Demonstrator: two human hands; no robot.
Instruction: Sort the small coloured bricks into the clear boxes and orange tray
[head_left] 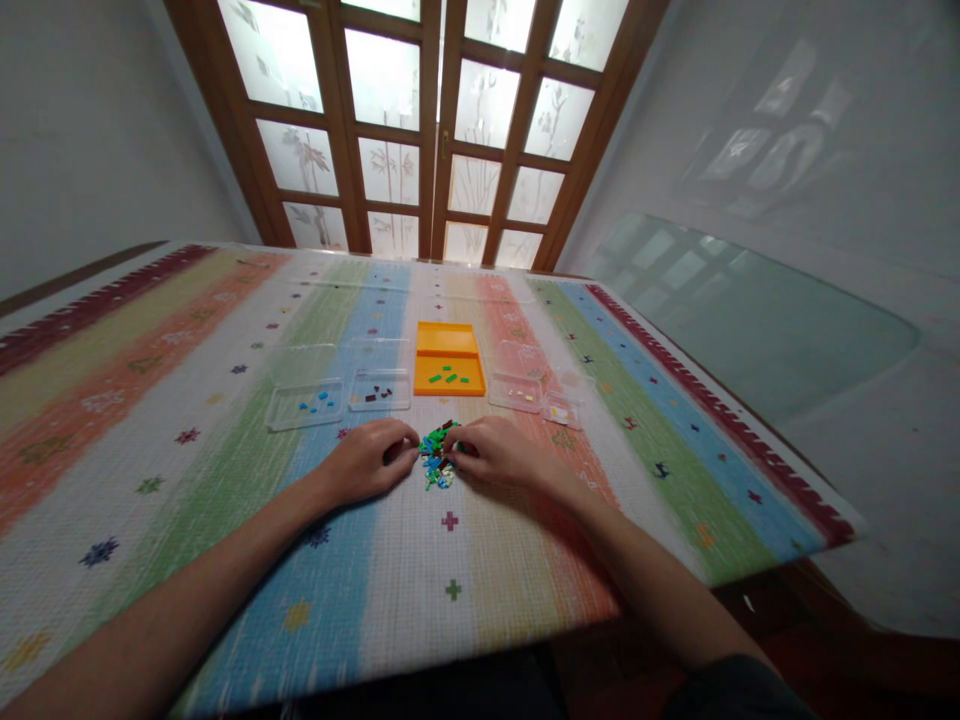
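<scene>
A small heap of mixed building bricks (436,462), green, blue, brown and pale, lies on the striped tablecloth between my hands. At its left edge is my left hand (375,460), fingers curled and thumb close to the fingertips; anything between them is too small to make out. My right hand (491,449) reaches into the heap from the right with its fingertips pinched together among the pieces. Whether a brick is in that pinch is hidden. Just beyond the heap stands an open orange box (448,354) with several green bricks (451,378) in its near half.
Left of the orange box are a clear box (279,410) with blue pieces and another clear box (405,400) with brown ones. Two clear boxes to the right, a larger one (499,392) and a smaller one (571,413), hold pale pieces. Wood-framed glass doors (431,120) stand behind the table.
</scene>
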